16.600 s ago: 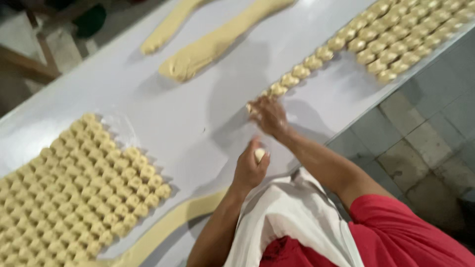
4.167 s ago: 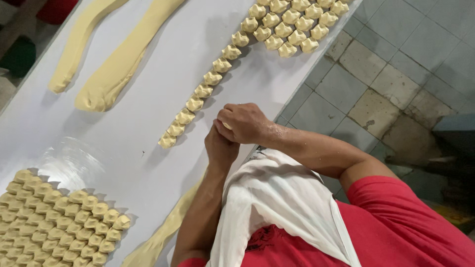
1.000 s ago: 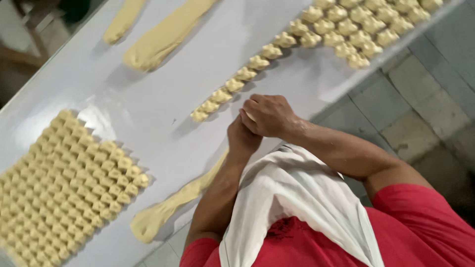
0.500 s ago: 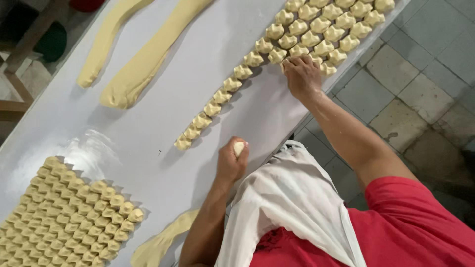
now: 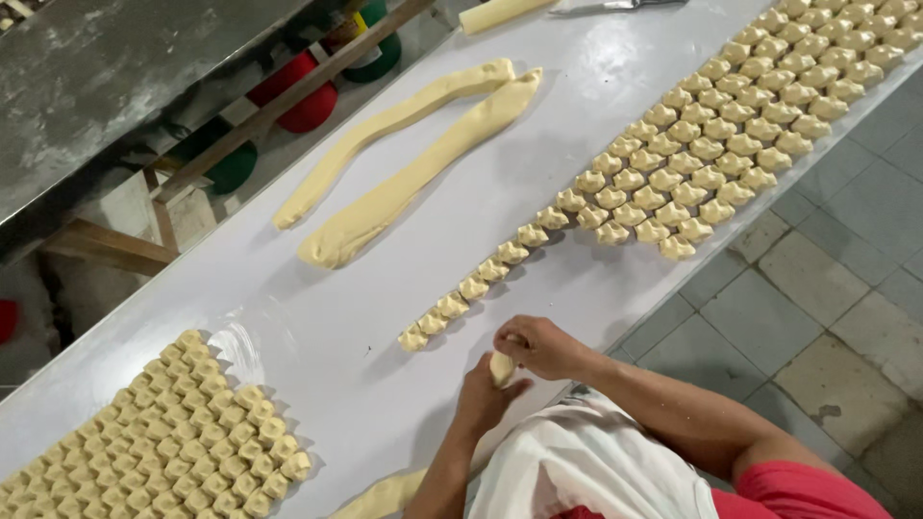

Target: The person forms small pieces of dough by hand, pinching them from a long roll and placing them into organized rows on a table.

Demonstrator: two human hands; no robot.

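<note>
A small dough lump (image 5: 502, 366) is pinched between the left hand (image 5: 486, 399) and right hand (image 5: 543, 346), fingers closed on it, near the shaped-piece row (image 5: 481, 284); two dough ropes (image 5: 413, 168) remain uncut on the worktop (image 5: 317, 336).

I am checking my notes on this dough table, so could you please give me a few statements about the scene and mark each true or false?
1. Both hands meet on one small dough piece. True: the left hand is under it and the right hand is over it.
2. The two long dough strips lie on the floor. False: they lie on the white table.
3. A single-file row of shaped pieces ends near the hands. True.
4. The block of pieces at lower left is stacked in a bowl. False: it lies flat on the table.
</note>
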